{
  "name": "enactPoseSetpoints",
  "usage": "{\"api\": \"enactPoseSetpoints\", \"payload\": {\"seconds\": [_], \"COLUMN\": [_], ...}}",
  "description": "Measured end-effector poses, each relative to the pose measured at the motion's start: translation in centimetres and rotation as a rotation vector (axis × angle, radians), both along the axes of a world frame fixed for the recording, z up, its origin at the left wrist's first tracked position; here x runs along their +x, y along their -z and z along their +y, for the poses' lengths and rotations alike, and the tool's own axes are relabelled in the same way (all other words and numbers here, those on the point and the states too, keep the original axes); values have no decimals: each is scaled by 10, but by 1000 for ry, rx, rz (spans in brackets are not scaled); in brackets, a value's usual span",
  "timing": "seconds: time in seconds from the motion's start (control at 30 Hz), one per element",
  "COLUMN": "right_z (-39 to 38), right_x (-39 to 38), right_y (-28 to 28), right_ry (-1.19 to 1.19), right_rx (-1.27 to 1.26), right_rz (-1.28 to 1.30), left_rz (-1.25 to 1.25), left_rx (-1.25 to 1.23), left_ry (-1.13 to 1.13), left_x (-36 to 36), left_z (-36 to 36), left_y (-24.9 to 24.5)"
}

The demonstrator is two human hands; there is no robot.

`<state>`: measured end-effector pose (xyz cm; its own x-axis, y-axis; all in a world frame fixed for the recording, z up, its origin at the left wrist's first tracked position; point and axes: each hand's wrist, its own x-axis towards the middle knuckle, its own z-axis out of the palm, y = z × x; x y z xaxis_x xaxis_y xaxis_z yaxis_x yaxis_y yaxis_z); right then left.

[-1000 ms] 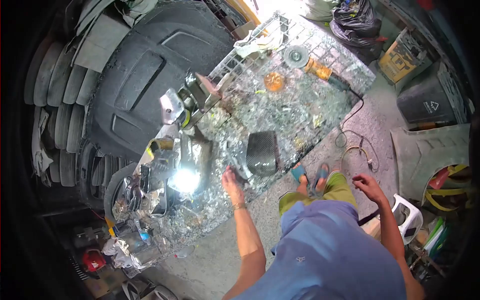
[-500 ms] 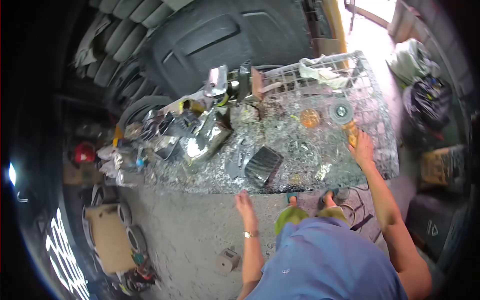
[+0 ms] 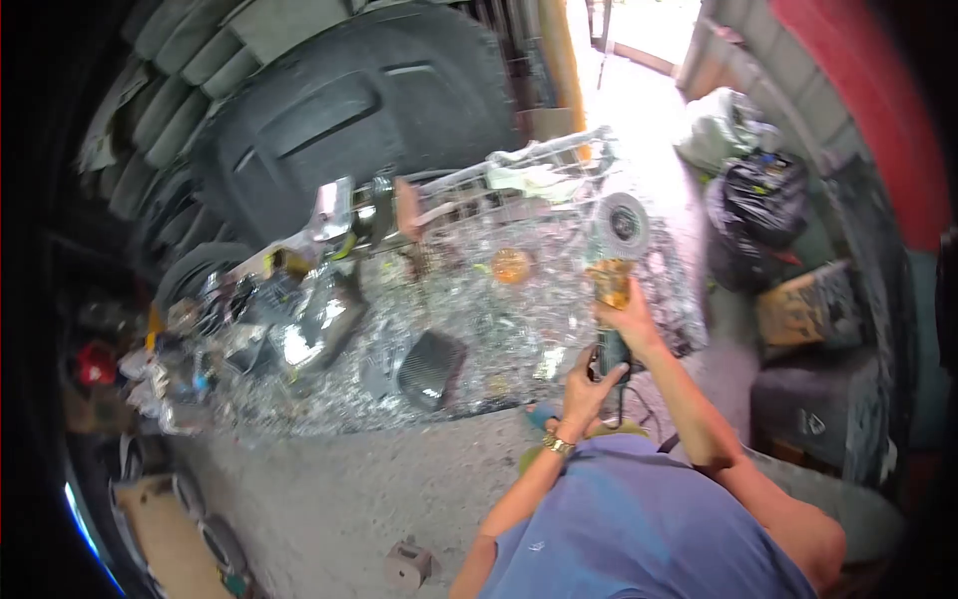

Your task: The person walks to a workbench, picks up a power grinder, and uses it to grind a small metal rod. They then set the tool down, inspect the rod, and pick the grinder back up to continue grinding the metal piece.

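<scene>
An angle grinder [image 3: 608, 283] with a yellow head, a dark body and a round grey disc [image 3: 625, 224] is held up over the right end of the workbench [image 3: 559, 215]. My right hand [image 3: 633, 317] is closed around it just behind the yellow head. Lower down, my left hand [image 3: 589, 387] grips the rear of the dark body, thumb against it. To the left of both hands, a carbon-weave part [image 3: 431, 369] lies near the bench's front edge. A round orange object [image 3: 511, 266] rests farther back on the bench.
Shiny dark parts and wrappings [image 3: 319, 317] pile up on the bench's left. A large black panel [image 3: 349, 115] leans behind it. On the right stand a black bag [image 3: 760, 205] and a cardboard box [image 3: 813, 304]. A holed block [image 3: 408, 566] sits on the floor.
My right hand has lifted the grinder off the bench. My left hand has come over from the bench's front edge and taken hold of the grinder's rear. The view has swung right.
</scene>
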<state>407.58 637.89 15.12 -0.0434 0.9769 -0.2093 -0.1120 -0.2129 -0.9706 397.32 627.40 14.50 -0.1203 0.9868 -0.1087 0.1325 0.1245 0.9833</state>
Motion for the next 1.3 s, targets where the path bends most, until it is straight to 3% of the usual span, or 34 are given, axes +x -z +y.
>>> {"api": "enactPoseSetpoints", "payload": {"seconds": [0.07,0.17,0.2,0.27,0.3,0.37,0.4,0.47,0.53,0.57,0.63,0.67,0.77,0.9,1.0,1.13,1.2,1.23,1.27,1.3], "right_z": [-13,-34,-33,-33,-33,-31,-33,-19,-5,3,18,23,30,40,46,50,51,48,45,41], "right_x": [6,28,33,32,23,11,6,14,18,21,25,27,39,54,62,78,97,107,116,126], "right_y": [-25,-64,-65,-51,-45,-38,-47,-27,-24,-18,-3,-3,-3,4,20,9,1,-10,-19,-27], "right_ry": [44,-29,-8,-343,-257,-116,43,82,108,135,197,172,218,221,200,170,40,31,39,-40], "right_rx": [-12,-93,-90,-171,-138,-126,-200,-214,-226,-277,-349,-346,-417,-372,-426,-416,-381,-312,-314,-246], "right_rz": [-52,326,296,1049,1134,1231,1105,937,896,848,814,816,892,826,853,841,588,431,422,216], "left_rz": [-224,-543,-724,-957,-1011,-722,-515,-234,201,204,615,625,1108,1163,1123,1081,500,329,319,214], "left_rx": [-108,-116,-151,-372,-414,-507,-246,-85,167,174,461,467,525,667,664,557,284,57,53,-41], "left_ry": [102,229,292,440,385,207,206,-40,10,2,153,130,110,88,214,158,-190,-247,-241,-254], "left_x": [-1,1,0,-6,-7,-21,-35,-67,-75,-69,-41,-28,1,17,24,49,63,63,54,42], "left_z": [0,-9,-13,-19,-22,-20,-14,-21,-37,-42,-47,-42,-20,-8,-9,-22,-42,-56,-67,-79], "left_y": [-31,-41,-48,-41,-51,-29,-35,-46,-71,-73,-78,-80,-65,-54,-44,-43,-44,-33,-9,18]}}
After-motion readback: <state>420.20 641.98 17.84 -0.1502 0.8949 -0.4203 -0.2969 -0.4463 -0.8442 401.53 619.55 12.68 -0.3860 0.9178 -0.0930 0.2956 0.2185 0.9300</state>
